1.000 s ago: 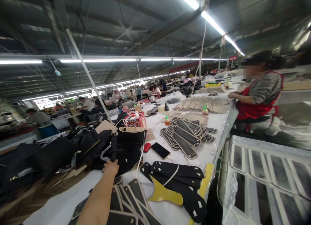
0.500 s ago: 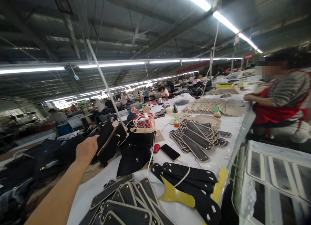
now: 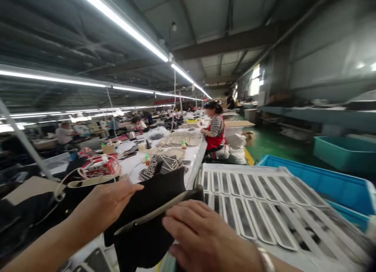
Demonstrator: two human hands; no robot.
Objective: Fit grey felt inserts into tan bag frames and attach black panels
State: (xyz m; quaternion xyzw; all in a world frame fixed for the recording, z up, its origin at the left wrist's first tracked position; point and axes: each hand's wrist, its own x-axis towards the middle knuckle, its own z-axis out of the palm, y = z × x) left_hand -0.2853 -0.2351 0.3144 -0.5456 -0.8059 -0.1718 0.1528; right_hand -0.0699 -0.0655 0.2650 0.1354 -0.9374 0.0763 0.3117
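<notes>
In front of me is an unfinished black bag piece (image 3: 141,240) with a beige edge running along its upper side and small studs. My left hand (image 3: 110,201) is closed on its far left part, thumb and fingers near the upper panel. My right hand (image 3: 202,233), with a band on the wrist, lies over the near right edge, its fingers bent against the black material. Its fingertips are partly hidden by the hand itself. Just left of my left hand lies another black bag (image 3: 75,193) with a light rim.
A rack of framed dark panels (image 3: 249,209) stands at right, beside a blue bin (image 3: 349,185). Stacked dark pieces with pale borders (image 3: 166,162), a glue bottle (image 3: 147,159) and a red patterned bag (image 3: 102,164) lie on the table. A co-worker in a red apron (image 3: 216,136) sits beyond.
The view has swung to the right. My left hand has brought the black bag piece from the left side to in front of me, and my right hand has come into view on it.
</notes>
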